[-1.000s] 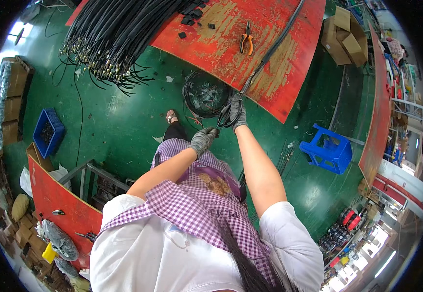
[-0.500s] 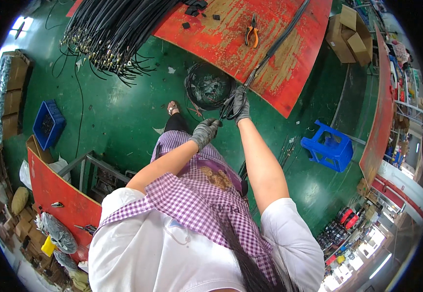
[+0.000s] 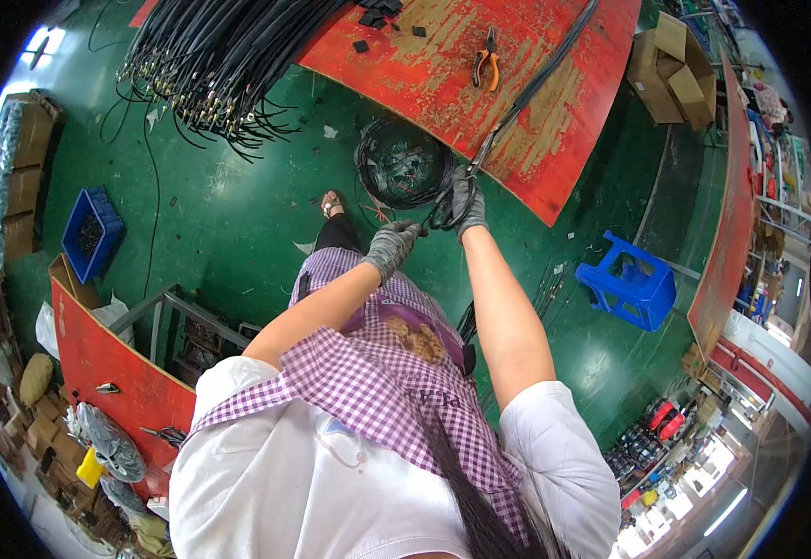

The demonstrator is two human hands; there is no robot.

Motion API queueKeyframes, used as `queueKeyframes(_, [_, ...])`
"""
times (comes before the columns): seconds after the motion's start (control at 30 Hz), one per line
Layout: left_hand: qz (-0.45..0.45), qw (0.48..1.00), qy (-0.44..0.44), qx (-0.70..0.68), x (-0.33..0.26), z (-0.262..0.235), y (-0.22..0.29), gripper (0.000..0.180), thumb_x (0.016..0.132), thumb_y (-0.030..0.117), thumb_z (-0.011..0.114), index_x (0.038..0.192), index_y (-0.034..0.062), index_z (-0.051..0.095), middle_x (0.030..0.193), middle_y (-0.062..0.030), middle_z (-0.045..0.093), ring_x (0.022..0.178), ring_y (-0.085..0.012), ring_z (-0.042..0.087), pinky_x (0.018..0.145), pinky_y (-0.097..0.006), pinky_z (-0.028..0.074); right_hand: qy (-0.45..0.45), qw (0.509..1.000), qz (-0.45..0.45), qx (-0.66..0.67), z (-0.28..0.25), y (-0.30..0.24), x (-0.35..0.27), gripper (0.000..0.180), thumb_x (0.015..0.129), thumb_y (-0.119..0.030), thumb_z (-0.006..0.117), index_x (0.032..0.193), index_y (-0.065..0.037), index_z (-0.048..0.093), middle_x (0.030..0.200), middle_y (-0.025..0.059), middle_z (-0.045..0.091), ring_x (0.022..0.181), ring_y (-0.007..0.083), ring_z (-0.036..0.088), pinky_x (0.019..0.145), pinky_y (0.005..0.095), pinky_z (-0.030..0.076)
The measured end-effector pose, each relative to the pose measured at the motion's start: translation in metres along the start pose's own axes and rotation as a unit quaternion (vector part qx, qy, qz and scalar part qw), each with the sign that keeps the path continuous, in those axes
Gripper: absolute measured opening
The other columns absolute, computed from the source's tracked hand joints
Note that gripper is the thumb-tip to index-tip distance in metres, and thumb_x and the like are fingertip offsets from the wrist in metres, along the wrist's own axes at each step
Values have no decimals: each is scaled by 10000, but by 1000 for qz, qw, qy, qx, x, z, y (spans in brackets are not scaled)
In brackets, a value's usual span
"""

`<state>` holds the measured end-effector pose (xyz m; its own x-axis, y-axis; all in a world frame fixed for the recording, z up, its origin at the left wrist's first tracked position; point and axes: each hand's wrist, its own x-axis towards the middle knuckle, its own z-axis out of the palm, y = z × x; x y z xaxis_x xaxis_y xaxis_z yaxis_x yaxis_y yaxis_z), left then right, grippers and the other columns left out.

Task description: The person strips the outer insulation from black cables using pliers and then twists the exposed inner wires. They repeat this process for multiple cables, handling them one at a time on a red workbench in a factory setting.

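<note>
A bundle of long black cables [image 3: 542, 80] runs across the red, worn table [image 3: 415, 79] and down over its near edge. At that edge my right hand [image 3: 464, 207], in a grey glove, is closed around the cables. A short stretch of them loops below its fingers. My left hand [image 3: 392, 248], also gloved, sits just to the left and lower, its fingers pinched on a cable end that leads across to the right hand. The exact grip of the fingertips is too small to make out. Orange-handled pliers [image 3: 486, 67] lie on the table beyond my hands.
A thick pile of black cables [image 3: 228, 56] hangs off the table at far left. Coiled wire [image 3: 364, 168] rests on the green floor. A blue bin [image 3: 91, 238] stands left, a blue stool [image 3: 627, 281] right, and an open cardboard box [image 3: 655, 74] at far right.
Both hands stay almost in place. The left fingertips have shifted slightly up, and the cable loop at the right hand has changed shape a little.
</note>
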<state>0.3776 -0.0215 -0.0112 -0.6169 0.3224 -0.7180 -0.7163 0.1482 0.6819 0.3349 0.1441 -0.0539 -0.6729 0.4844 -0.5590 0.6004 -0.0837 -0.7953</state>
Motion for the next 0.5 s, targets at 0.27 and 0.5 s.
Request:
queueKeyframes(0.27, [-7, 1000, 8, -8, 1, -16, 1, 183, 782, 208, 529, 844, 59, 616, 656, 14, 543, 554, -61, 439, 513, -200, 363, -208, 938, 245, 127, -107, 31, -87, 199, 789, -107, 496, 965, -109, 402, 627, 45, 445, 535, 153, 493, 448, 257, 397])
queueKeyframes(0.5, [5, 999, 9, 53, -7, -17, 8, 204, 790, 228, 517, 879, 68, 607, 737, -9, 585, 550, -67, 467, 480, -209, 394, -335, 913, 85, -216, -82, -30, -130, 206, 814, -271, 485, 937, -108, 457, 688, -8, 498, 580, 111, 472, 506, 245, 400])
